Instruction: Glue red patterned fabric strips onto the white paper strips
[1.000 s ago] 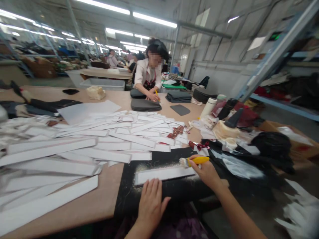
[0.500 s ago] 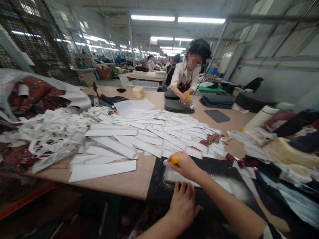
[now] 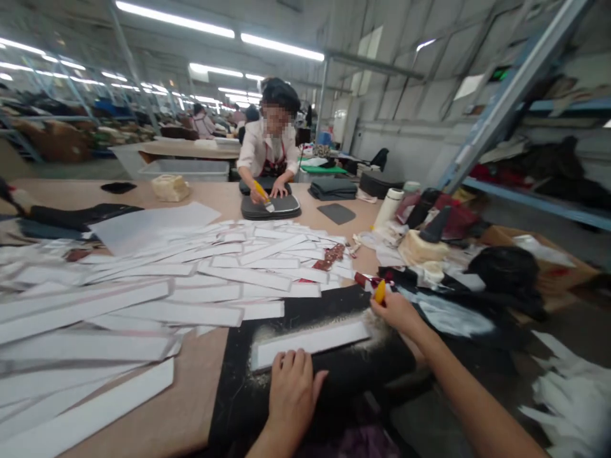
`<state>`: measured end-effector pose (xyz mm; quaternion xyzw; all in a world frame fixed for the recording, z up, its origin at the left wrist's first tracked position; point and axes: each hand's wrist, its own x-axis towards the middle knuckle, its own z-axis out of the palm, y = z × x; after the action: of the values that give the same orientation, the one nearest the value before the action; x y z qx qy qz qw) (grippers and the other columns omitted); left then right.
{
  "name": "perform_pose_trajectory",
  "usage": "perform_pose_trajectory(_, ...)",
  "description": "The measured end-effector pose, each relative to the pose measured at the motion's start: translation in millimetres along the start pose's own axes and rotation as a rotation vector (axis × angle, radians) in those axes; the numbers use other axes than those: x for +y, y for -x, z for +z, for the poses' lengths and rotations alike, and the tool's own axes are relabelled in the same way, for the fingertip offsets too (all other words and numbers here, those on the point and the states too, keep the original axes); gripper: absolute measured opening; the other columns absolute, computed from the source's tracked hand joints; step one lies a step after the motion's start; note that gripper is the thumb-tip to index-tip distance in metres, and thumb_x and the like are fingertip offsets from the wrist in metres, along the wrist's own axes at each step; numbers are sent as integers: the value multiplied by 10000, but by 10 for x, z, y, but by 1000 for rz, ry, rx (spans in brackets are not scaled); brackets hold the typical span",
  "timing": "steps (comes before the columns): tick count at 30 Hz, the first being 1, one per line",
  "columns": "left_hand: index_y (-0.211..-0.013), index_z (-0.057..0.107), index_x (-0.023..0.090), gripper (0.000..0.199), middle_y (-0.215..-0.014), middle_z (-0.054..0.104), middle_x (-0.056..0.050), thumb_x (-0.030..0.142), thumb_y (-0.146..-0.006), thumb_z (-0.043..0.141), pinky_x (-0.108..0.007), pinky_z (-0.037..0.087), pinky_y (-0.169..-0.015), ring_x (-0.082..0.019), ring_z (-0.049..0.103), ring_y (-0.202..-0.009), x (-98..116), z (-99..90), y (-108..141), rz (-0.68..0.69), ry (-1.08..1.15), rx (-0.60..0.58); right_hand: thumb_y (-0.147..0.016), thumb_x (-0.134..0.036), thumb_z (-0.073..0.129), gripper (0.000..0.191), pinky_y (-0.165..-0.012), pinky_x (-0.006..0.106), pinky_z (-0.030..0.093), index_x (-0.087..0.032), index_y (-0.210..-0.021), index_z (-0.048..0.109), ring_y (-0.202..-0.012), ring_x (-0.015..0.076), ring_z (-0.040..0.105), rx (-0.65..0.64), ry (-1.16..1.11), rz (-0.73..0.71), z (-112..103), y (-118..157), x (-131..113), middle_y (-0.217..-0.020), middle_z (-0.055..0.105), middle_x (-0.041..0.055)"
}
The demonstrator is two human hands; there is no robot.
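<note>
One black mat bears a white strip, near edge under the flattened left hand; beyond the strip's right end, the right hand grips a yellow handle. Steady left-hand pressure should prevent slipping.

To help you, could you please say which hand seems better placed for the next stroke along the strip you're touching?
Probably the right hand: it grips a yellow handle near the right end of the white strip; the left hand touches the near edge.
</note>
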<state>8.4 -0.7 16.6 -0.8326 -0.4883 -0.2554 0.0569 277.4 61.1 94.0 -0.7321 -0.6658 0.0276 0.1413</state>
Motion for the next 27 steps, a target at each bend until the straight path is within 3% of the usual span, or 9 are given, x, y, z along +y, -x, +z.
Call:
perform_pose_trajectory(2,-814,609,181,185,-810,582,-44,282,-864,461,-400,390,-791,-215,514,-811,48,21,-167,13,33,-59,-783,-334,455,250,-597,288,392,-174,-772,646,-641,211,594,130,38,113,-111,162,333,-649,639,61)
perform_pose_trajectory(4,-783,599,193,188,-802,575,-38,224,-871,436,-368,390,-746,-206,510,-795,152,93,-377,67,71,-115,-804,-379,434,281,-627,294,413,-191,-828,642,-675,211,609,203,-68,164,-162,342,457,-698,654,51)
perform_pose_trajectory(9,-771,602,195,176,-831,581,-39,167,-855,449,-312,376,-672,-194,514,-805,559,364,-923,228,102,-272,-822,-429,434,277,-696,306,446,-214,-857,606,-750,206,624,325,-303,180,-74,651,321,-792,669,36)
perform_pose_trajectory(13,-791,619,172,183,-841,578,-60,132,-840,447,-297,380,-668,-189,522,-821,802,508,-1182,254,73,-349,-827,-428,448,258,-723,311,453,-221,-872,595,-778,205,622,377,-390,207,9,740,283,-836,668,37)
perform_pose_trajectory(19,-801,618,150,207,-848,592,-75,107,-834,418,-299,391,-670,-198,541,-828,866,572,-1216,276,55,-379,-829,-410,468,235,-783,323,455,-225,-887,599,-867,210,613,433,-483,206,139,737,281,-895,662,44)
perform_pose_trajectory(22,-797,612,159,198,-834,607,-55,149,-848,421,-275,387,-696,-174,557,-819,785,566,-1181,182,106,-366,-840,-375,460,241,-764,317,465,-233,-979,596,-825,192,613,451,-580,139,265,715,225,-902,656,47)
perform_pose_trajectory(25,-816,619,183,175,-834,633,-25,176,-845,447,-259,380,-706,-153,577,-809,698,539,-1149,82,211,-356,-852,-255,397,294,-691,298,473,-237,-1106,545,-693,165,599,379,-684,59,387,681,147,-785,643,25)
perform_pose_trajectory(27,-825,623,194,152,-839,648,-12,179,-834,471,-256,379,-715,-145,586,-804,664,519,-1125,47,291,-343,-817,-159,369,340,-710,299,467,-227,-1104,539,-713,165,595,348,-699,28,445,650,95,-750,637,17)
